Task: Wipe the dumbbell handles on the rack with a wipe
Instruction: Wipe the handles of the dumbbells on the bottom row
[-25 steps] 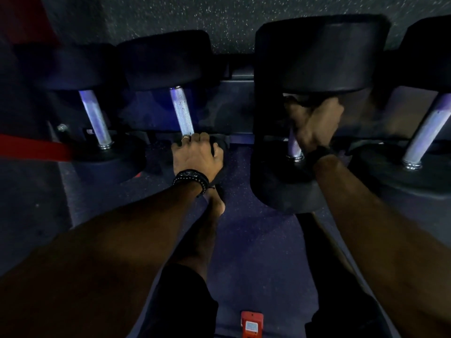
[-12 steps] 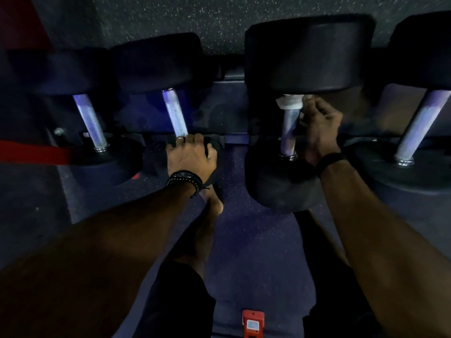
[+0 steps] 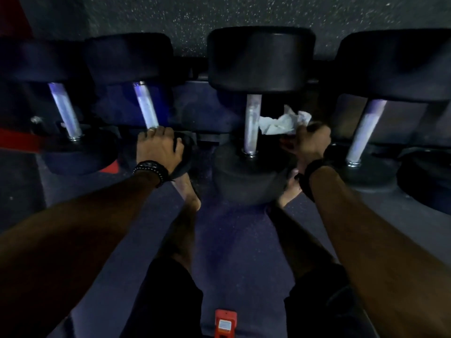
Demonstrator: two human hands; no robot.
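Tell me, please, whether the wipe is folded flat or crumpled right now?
Crumpled: the wipe bunches in loose creases from the right hand, beside the handle.

I'm in a gym. Black rubber-headed dumbbells with steel handles (image 3: 252, 123) line a dark rack (image 3: 195, 113). Speckled rubber flooring (image 3: 231, 15) lies beyond.
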